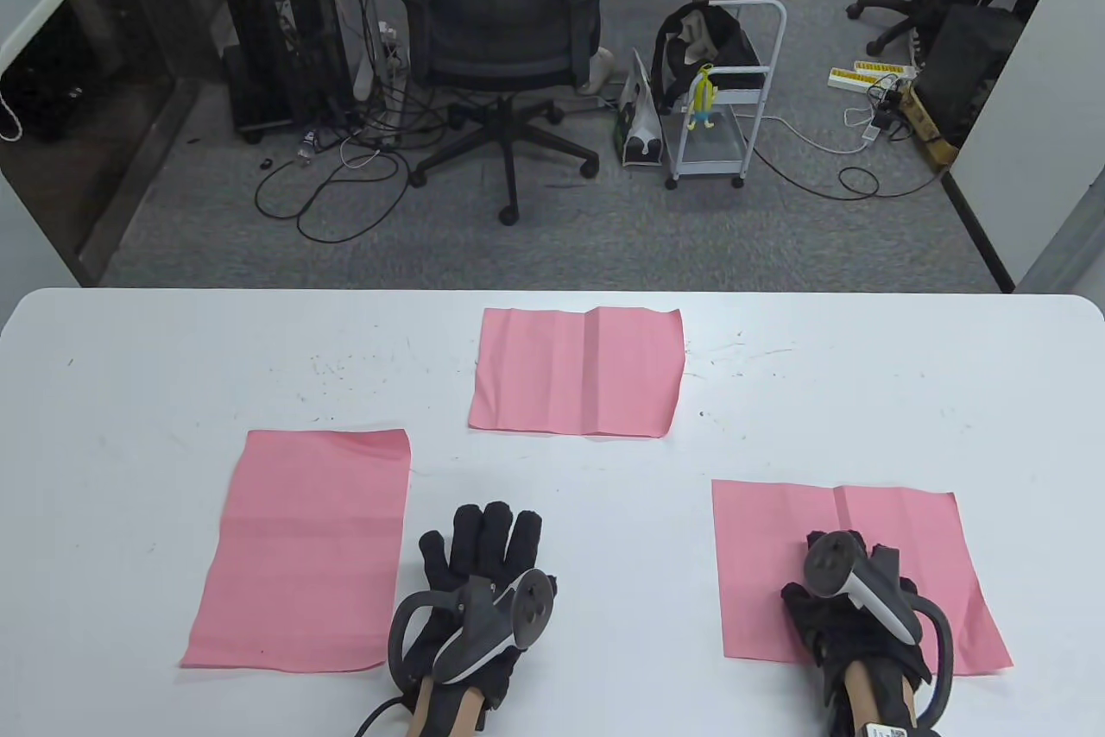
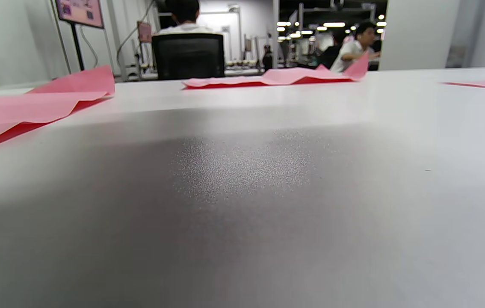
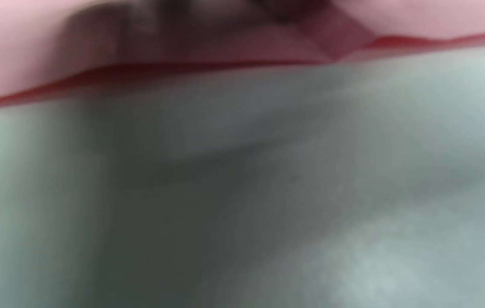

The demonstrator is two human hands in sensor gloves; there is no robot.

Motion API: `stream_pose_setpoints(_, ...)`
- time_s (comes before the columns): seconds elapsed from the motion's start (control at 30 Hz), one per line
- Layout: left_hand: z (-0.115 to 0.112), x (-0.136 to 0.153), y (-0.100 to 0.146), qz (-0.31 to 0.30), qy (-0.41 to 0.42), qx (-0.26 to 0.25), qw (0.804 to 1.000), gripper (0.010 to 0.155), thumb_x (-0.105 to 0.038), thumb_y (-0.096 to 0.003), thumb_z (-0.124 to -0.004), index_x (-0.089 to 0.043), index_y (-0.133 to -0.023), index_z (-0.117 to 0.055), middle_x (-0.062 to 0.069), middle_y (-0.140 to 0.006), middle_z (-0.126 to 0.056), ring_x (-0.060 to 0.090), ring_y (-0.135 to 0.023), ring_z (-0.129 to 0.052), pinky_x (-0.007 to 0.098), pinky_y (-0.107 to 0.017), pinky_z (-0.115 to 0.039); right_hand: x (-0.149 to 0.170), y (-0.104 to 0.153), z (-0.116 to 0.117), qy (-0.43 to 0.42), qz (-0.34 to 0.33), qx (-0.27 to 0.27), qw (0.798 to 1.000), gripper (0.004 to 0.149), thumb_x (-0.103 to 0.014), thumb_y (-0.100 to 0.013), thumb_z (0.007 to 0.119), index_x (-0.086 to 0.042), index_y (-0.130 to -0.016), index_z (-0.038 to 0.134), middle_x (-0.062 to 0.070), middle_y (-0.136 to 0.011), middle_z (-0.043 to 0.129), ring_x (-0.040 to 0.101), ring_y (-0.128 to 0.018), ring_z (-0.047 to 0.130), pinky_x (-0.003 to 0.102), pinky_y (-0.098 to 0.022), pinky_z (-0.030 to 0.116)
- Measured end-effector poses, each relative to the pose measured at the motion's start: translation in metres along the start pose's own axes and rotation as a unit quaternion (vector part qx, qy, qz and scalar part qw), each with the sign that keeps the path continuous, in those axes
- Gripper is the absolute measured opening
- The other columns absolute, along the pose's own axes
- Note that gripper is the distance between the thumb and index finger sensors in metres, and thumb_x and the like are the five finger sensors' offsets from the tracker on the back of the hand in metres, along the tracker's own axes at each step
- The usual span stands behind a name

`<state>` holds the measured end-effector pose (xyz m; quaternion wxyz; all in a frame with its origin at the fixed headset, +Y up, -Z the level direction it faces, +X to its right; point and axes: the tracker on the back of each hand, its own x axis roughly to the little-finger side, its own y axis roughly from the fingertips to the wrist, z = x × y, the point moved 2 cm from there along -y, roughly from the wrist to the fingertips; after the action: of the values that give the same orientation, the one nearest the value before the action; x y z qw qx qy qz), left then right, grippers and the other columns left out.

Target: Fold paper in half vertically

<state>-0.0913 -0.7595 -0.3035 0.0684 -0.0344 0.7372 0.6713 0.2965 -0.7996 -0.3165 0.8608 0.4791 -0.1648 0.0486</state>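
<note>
Scuffed matte white table [image 1: 552,461], left hand [image 1: 479,590] flat with fingers [image 1: 496,525] spread, right hand [image 1: 850,607] on creased pink paper [image 1: 906,530] (grip unclear)

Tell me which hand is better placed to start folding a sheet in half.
Right. The right hand already rests on the right pink sheet, just below its vertical crease. The left hand lies flat on the bare table, beside the left pink sheet, not touching it.
</note>
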Motion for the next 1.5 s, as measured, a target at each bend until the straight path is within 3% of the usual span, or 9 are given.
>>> stream_pose_setpoints(0.5,-0.001,0.000,0.000,-0.002,0.003,0.007,1.000,0.077,-0.064,-0.0551,-0.046,-0.032,-0.121,-0.022,0.010,-0.131,-0.028,0.044,-0.120,-0.028,0.075,-0.079,-0.033,-0.008,-0.002,0.011,-0.006,0.002,-0.031,0.999,0.074,-0.058,-0.046,0.057,-0.033,-0.105,0.019,0.007,-0.114,0.009,0.044,-0.104,0.012,0.067,-0.073,0.026)
stream_pose_setpoints(1.5,-0.005,0.000,0.000,-0.007,0.018,0.032,0.999,0.077,-0.064,-0.0552,-0.045,-0.031,-0.121,-0.022,0.010,-0.131,-0.027,0.045,-0.120,-0.028,0.075,-0.079,-0.033,-0.193,0.032,0.053,0.079,-0.059,-0.055,0.994,0.075,-0.060,-0.046,0.051,-0.032,-0.104,0.012,0.010,-0.112,0.005,0.047,-0.102,0.012,0.066,-0.071,0.030)
